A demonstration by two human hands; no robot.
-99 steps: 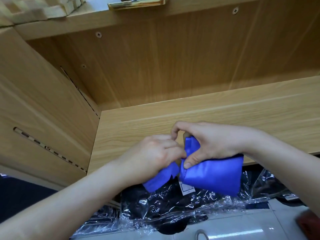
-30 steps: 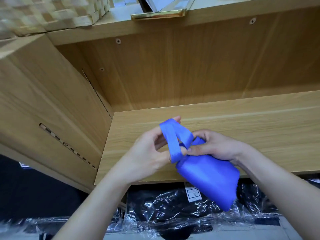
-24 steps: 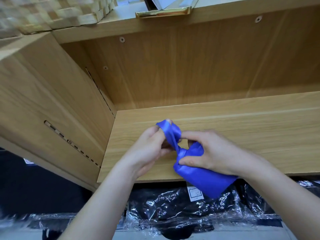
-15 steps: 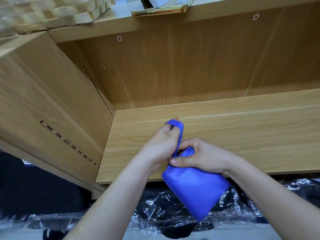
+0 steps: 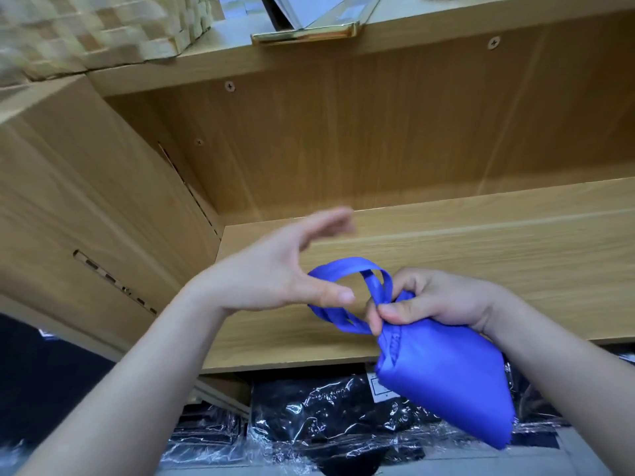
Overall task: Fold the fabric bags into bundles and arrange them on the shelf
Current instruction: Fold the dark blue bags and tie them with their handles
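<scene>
Wooden shelf [image 5: 481, 242], blue bag [image 5: 446, 383] in right hand [image 5: 436, 300]

The shelf board [image 5: 481, 242] shows bare wood across its depth and off to the right; you can reach in there. The side panel [image 5: 86, 201] walls off the left, the back panel [image 5: 343, 142] closes the rear, and the upper shelf [image 5: 412, 41] caps the bay. Plastic-wrapped black packs [image 5: 326, 417] crowd the space below. The blue bag [image 5: 446, 383], gripped by your right hand [image 5: 436, 300], hangs across the front edge.
</scene>
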